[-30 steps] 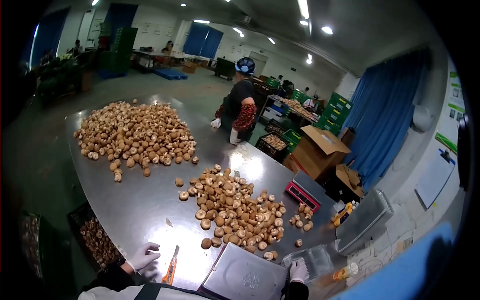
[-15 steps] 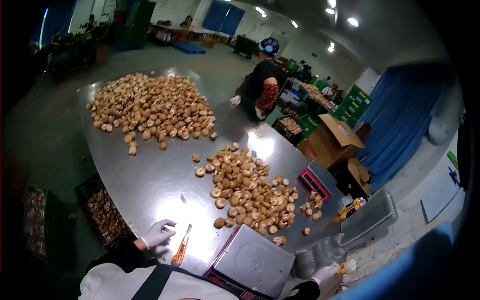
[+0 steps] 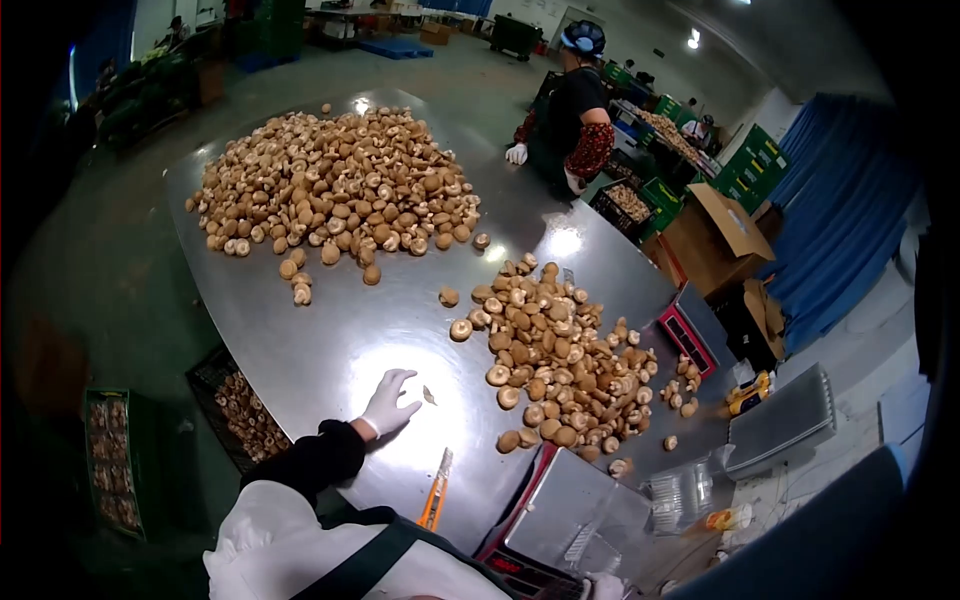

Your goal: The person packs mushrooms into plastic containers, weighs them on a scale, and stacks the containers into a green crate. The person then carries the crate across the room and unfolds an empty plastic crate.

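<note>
My left hand point(image 3: 390, 403), in a white glove, hovers over the steel table point(image 3: 345, 340) with its fingers apart and nothing in them. An orange box cutter point(image 3: 435, 492) with its blade out lies nearby, and a small brown scrap point(image 3: 429, 395) is just beyond my fingers. At the bottom edge, my gloved right hand point(image 3: 605, 587) is partly cut off beside the digital scale point(image 3: 560, 505). It appears closed on a clear plastic tray point(image 3: 582, 543) that shows over the scale's plate. Shiitake mushrooms point(image 3: 560, 350) lie in a loose heap beyond the scale.
A larger mushroom heap point(image 3: 340, 185) covers the table's far left. Clear trays point(image 3: 682, 497) sit right of the scale; a second scale point(image 3: 688, 338) stands farther right. A co-worker point(image 3: 570, 120) stands across the table. Crates of mushrooms point(image 3: 250, 415) are on the floor at left.
My left hand has moved forward over the table, away from the box cutter. My right hand has come from the clear trays back toward the scale, where a clear tray now shows. The view has shifted.
</note>
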`<state>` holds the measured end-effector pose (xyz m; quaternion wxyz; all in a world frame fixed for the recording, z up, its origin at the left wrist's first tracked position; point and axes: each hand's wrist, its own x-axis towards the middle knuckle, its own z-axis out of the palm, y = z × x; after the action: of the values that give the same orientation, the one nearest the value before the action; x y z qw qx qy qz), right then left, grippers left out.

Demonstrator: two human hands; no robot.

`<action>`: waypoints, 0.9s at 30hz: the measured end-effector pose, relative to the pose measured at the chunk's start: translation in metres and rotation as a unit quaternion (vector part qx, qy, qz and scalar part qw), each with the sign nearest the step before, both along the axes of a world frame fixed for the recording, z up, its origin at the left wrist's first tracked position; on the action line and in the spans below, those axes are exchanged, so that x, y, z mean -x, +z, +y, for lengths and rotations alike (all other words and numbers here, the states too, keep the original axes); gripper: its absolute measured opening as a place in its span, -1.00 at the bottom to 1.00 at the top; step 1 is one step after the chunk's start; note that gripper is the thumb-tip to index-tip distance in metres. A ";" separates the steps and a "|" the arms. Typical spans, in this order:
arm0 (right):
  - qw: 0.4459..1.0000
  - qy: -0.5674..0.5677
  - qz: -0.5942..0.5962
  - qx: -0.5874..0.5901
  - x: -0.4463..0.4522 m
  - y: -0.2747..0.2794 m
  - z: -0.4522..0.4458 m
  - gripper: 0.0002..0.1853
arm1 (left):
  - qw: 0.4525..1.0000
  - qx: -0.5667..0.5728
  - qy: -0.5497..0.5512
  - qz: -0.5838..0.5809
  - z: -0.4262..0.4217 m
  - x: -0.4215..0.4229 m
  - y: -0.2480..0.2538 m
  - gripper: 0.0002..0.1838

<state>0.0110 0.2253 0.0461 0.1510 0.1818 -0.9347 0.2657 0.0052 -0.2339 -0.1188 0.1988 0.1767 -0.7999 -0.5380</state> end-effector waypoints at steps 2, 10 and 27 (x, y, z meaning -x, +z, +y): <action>1.000 0.007 0.014 0.008 -0.003 0.011 -0.025 -0.89 | 0.999 0.044 0.002 -0.007 -0.027 0.028 0.003 -0.34; 0.976 0.059 -0.078 0.194 0.043 -0.047 -0.193 -0.71 | 0.977 0.210 -0.029 -0.038 -0.108 0.153 0.002 -0.19; 0.994 0.041 -0.076 0.064 0.205 -0.167 -0.316 -0.26 | 0.930 0.103 -0.348 0.055 -0.047 0.196 -0.026 -0.30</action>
<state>-0.1941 -0.0906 -0.1210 0.0802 0.1894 -0.9161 0.3442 -0.1912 -0.2807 -0.1449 0.0594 -0.1641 -0.8502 -0.4967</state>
